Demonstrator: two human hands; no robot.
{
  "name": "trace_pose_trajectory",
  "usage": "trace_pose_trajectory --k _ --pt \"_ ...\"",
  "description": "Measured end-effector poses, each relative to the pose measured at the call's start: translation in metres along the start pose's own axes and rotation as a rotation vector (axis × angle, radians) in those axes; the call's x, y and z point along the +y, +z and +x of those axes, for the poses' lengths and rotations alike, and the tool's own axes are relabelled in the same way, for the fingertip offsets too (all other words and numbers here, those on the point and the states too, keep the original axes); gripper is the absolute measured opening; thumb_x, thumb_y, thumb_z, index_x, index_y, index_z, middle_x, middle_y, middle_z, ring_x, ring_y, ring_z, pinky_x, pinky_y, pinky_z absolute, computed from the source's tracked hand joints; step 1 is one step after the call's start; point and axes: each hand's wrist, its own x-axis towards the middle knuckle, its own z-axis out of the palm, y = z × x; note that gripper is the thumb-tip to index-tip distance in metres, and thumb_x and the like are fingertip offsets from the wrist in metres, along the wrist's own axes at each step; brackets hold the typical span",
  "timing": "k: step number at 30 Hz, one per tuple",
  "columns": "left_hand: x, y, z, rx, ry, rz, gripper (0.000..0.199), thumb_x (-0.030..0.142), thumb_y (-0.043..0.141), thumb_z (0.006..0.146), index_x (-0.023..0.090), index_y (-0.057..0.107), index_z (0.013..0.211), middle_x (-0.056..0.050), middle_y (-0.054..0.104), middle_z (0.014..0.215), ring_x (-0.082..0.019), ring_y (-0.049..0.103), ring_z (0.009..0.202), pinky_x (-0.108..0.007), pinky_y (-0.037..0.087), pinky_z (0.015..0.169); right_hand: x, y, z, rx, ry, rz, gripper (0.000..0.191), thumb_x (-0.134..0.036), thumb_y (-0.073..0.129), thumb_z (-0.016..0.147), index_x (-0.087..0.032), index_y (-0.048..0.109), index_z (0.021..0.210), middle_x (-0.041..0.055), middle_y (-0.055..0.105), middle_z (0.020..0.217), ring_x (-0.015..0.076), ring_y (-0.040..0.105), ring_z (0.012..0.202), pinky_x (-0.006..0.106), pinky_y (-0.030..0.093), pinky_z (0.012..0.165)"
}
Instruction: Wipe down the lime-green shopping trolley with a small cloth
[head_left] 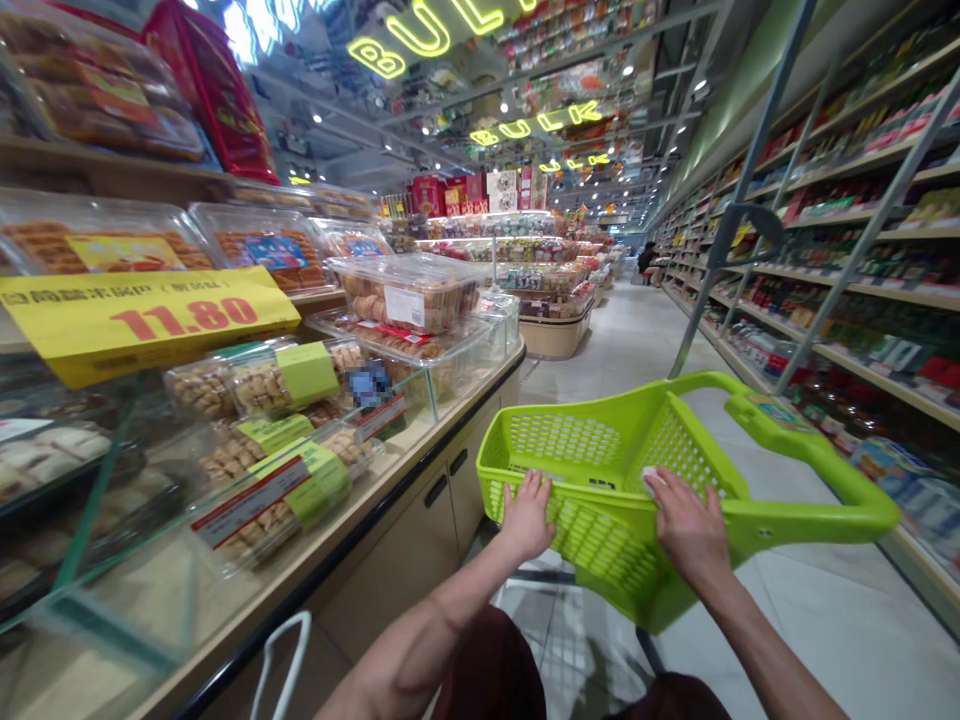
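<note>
A bright green plastic shopping cart [600,510] with a perforated basket stands in front of me, turned sideways. My left hand [529,515] is on the near rim of the basket, toward its left end, its fingers hooked over the edge. Farther right on the same rim rests my right hand [691,525]. A small white tissue-like piece [651,480] shows at its fingertips, pinched against the inside of the rim; most of it is hidden. The cart's looped handle [862,510] reaches out to the right, with neither hand on it.
On the left, a counter with glass dividers [431,395] holds packaged pastries [405,295] and a yellow price sign [172,315]. Stocked shelves [862,250] line the right side. A display island [555,335] stands ahead, and a person [647,260] sits far down the aisle.
</note>
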Motion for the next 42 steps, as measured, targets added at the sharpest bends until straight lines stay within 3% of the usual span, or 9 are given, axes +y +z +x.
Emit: trace_pose_trajectory --k 3,6,12,18,24,30,35,38,42 --pt "0.004 0.000 0.001 -0.007 -0.026 -0.008 0.072 0.033 0.049 0.071 0.016 0.024 0.136 -0.008 0.014 0.147 -0.025 0.009 0.135 -0.056 0.006 0.106 -0.009 0.000 0.000 0.002 0.024 0.004 0.039 -0.012 0.039 0.078 -0.017 0.053 0.114 0.0097 0.056 0.121 0.0217 0.050 0.109 0.048 0.018 0.103" --pt "0.008 -0.003 0.002 0.001 -0.062 -0.047 0.070 0.032 0.050 0.071 0.015 0.027 0.135 -0.009 0.019 0.146 -0.027 0.012 0.134 -0.055 0.009 0.106 -0.046 0.008 0.008 -0.117 0.003 0.063 0.042 -0.011 0.039 0.077 -0.015 0.051 0.117 0.0115 0.054 0.122 0.0224 0.047 0.113 0.045 0.021 0.102" --pt "0.034 -0.023 0.008 0.252 0.065 -0.286 0.053 0.020 0.038 0.079 0.018 0.033 0.131 -0.006 0.032 0.141 -0.019 0.025 0.130 -0.043 0.016 0.109 -0.103 0.014 0.026 -0.286 -0.024 0.213 0.058 -0.013 0.038 0.073 -0.007 0.034 0.131 0.0160 0.044 0.131 0.0249 0.038 0.122 0.051 0.015 0.102" --pt "0.066 -0.024 0.027 0.230 0.057 -0.384 0.047 0.033 0.032 0.086 0.013 0.036 0.128 -0.011 0.054 0.120 -0.020 0.048 0.111 -0.035 0.035 0.097 -0.077 0.005 0.011 -0.294 -0.014 0.184 0.055 -0.021 0.044 0.072 -0.013 0.044 0.126 0.0149 0.048 0.128 0.0301 0.036 0.122 0.057 0.010 0.100" --pt "0.075 0.004 0.034 0.229 0.049 -0.134 0.031 0.039 0.043 0.082 0.019 0.054 0.103 -0.008 0.055 0.107 -0.023 0.048 0.105 -0.040 0.032 0.096 -0.041 -0.004 -0.003 -0.043 -0.026 0.112 0.033 -0.019 0.044 0.076 -0.015 0.059 0.105 0.0118 0.060 0.113 0.0260 0.050 0.109 0.055 0.016 0.100" --pt "0.041 0.005 0.030 0.250 0.151 -0.004 0.029 0.017 0.036 0.085 0.025 0.049 0.110 -0.003 0.055 0.115 -0.018 0.048 0.107 -0.049 0.005 0.107 -0.038 -0.006 -0.002 -0.039 -0.027 0.111 0.030 -0.017 0.045 0.077 -0.017 0.060 0.103 0.0078 0.062 0.111 0.0247 0.050 0.109 0.053 0.015 0.102" --pt "-0.008 -0.002 0.022 0.313 -0.021 -0.037 0.038 0.010 0.033 0.083 0.026 0.047 0.116 -0.002 0.052 0.124 -0.017 0.045 0.114 -0.052 0.000 0.107 -0.037 -0.005 -0.005 -0.038 -0.043 0.111 0.032 -0.016 0.044 0.077 -0.016 0.058 0.106 0.0076 0.062 0.111 0.0238 0.049 0.110 0.052 0.014 0.103" --pt "-0.005 0.001 0.021 0.332 -0.048 -0.111 0.041 0.010 0.034 0.082 0.025 0.047 0.117 -0.001 0.051 0.126 -0.016 0.043 0.117 -0.050 0.002 0.108 -0.040 -0.005 -0.003 -0.034 -0.017 0.105 0.030 -0.016 0.045 0.077 -0.017 0.059 0.104 0.0075 0.063 0.110 0.0237 0.051 0.108 0.053 0.013 0.102" --pt "0.022 0.010 0.023 0.316 0.045 -0.158 0.043 0.011 0.038 0.080 0.026 0.047 0.119 0.000 0.050 0.128 -0.015 0.042 0.119 -0.045 0.005 0.110 -0.041 -0.008 -0.001 -0.071 -0.022 0.101 0.031 -0.016 0.043 0.077 -0.017 0.058 0.105 0.0077 0.062 0.111 0.0237 0.050 0.107 0.053 0.013 0.102"
